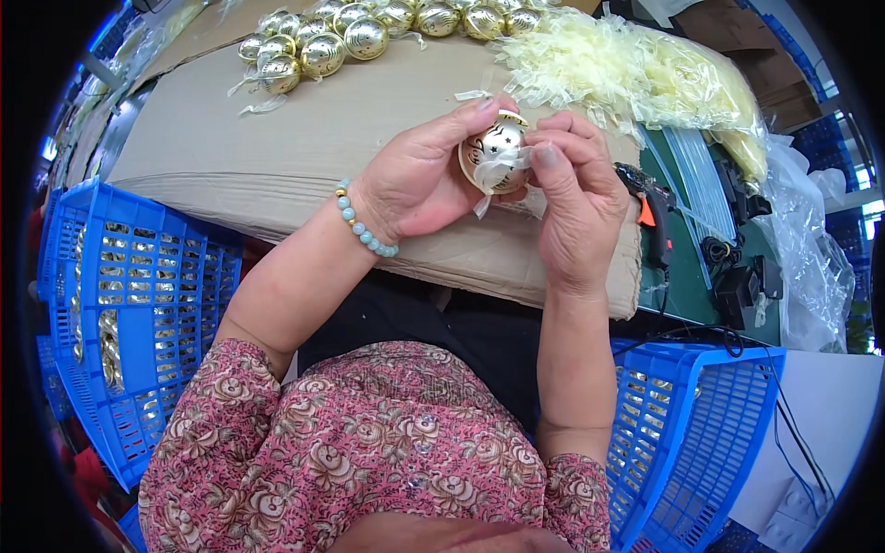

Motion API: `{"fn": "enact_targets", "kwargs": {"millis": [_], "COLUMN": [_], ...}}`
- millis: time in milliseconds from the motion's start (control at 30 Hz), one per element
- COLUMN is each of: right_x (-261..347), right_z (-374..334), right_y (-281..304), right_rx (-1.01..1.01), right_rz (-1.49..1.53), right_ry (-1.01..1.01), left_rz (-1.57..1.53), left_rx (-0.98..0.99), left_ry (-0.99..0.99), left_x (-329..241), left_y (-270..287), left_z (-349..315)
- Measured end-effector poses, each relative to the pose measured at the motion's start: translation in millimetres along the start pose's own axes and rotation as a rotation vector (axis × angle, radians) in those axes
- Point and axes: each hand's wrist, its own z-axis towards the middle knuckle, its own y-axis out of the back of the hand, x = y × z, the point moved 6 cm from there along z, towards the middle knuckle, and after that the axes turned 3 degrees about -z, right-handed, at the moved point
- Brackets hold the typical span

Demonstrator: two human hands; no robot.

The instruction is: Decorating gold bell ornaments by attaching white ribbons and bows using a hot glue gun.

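Head view: your gold ball [493,136] is held up over the cardboard [240,147], between both hands.
Left hand [419,175]: half curled, thumb and fingers cradling the ball.
Right hand [579,189]: nearly closed, fingertips pinching the pale ribbon [499,165].
Ball handling: probably light and stiff; its glossy shell may slip or scratch, so cup its sides gently.
Ribbon handling: looks soft and limp; pinch it close to the ball.

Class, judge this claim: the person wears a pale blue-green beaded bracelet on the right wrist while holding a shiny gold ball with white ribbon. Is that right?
Wrong wrist: the pale blue-green beaded bracelet is on that of the left hand, as the head view shows. The shiny gold ball with white ribbon is indeed held.
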Motion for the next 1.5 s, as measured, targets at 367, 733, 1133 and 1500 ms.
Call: {"fn": "enact_targets", "kwargs": {"millis": [367,733,1133,1500], "right_x": [-5.8,-5.0,-19.4,-17.7], "right_z": [-3.5,-13.7,-17.9,-14.5], "right_y": [21.2,27.0,24.7,17.7], "right_rx": [-0.205,-0.184,-0.254,-0.227], "right_rz": [0.31,0.235,0.178,0.119], "right_ry": [-0.019,0.056,-0.075,-0.039], "left_rz": [0.068,0.194,0.286,0.374], "left_rx": [-0.012,-0.077,-0.117,-0.161], "left_ry": [0.083,0.047,0.066,0.152], "left_x": [3.5,0.5,1.5,1.9], "left_y": [-6.6,1.9,1.3,4.2], "left_z": [-8.2,-9.5,-2.2,0.5]}}
